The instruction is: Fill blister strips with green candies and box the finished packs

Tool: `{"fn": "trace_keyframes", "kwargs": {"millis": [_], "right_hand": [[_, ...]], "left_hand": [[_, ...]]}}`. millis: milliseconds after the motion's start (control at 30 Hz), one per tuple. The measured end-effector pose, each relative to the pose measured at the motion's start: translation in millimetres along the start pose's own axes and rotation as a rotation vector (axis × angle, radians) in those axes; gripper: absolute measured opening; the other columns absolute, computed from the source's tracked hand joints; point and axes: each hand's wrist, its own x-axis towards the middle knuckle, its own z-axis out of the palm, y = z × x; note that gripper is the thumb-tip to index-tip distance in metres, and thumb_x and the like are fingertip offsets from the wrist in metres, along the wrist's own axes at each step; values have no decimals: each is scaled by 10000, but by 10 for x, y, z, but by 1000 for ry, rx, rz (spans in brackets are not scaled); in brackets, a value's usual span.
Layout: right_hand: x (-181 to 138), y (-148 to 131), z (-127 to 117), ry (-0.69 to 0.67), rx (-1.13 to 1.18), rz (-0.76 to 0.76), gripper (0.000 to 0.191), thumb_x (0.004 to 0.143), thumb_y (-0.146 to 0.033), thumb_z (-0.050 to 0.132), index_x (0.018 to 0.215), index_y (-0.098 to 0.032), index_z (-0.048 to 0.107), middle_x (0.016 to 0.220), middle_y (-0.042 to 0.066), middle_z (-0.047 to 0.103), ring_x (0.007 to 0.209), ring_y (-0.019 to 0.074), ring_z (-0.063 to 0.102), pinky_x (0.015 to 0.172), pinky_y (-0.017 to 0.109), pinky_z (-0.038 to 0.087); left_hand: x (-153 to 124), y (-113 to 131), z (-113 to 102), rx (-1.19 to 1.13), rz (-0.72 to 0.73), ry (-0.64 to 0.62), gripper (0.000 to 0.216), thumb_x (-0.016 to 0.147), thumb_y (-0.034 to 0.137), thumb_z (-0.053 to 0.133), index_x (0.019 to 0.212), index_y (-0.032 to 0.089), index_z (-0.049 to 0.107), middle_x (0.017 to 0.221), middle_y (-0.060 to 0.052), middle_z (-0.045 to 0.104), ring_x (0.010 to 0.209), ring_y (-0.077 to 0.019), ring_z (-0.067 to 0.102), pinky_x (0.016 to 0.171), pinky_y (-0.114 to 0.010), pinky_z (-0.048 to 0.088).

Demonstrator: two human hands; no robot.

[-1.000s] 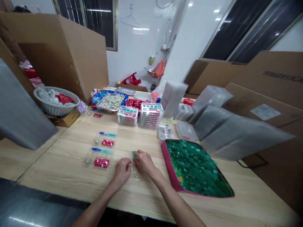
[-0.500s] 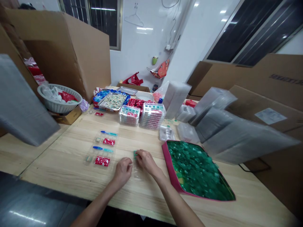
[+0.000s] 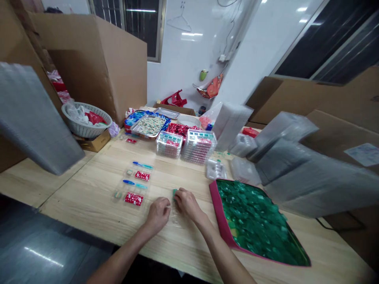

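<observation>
A clear plastic blister tray (image 3: 175,219) lies on the table between my hands, partly covered by them. My right hand (image 3: 188,204) is closed over its far end, fingers pinched at a small green piece (image 3: 174,192). On the tray's left side, my left hand (image 3: 159,213) is closed with thumb and forefinger together; a tiny pale bit shows at the tips, too small to name. To the left lie two clear trays, each with a red patterned packet (image 3: 134,198), a blue-and-teal pen-like stick (image 3: 135,184) and a small pale green piece (image 3: 118,195).
A pink-rimmed bin (image 3: 217,209) of green pieces stands close on the right. Behind are stacked filled trays (image 3: 199,146), a metal tray (image 3: 148,126) of small pieces and empty clear trays (image 3: 216,169). Wrapped plastic stacks (image 3: 322,177) line the right; a grey basket (image 3: 86,122) sits left.
The camera view has turned slightly left, so everything sits further right in the picture. Both hands stay at the clear tray with nearly the same grip.
</observation>
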Motion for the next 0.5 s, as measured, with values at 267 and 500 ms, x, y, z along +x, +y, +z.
{"fn": "trace_keyframes", "kwargs": {"millis": [267,500], "right_hand": [[32,-23,-9,-14,35,18,208,834,-114,486,729,-152,662,778,71,652,730,166,603,660,229,377],[-94,-39,20,37,93,42,215,839,-121,450,864,-166,659,833,57,674,781,163,612,705,221,398]], "left_hand": [[-34,27,-18,17,5,-7,169,717,78,472,789,172,593,840,-67,637,839,-200,580,766,-317,464],[-27,69,0,34,30,-37,276,708,68,469,942,163,579,983,-86,578,978,-227,497,885,-372,434]]}}
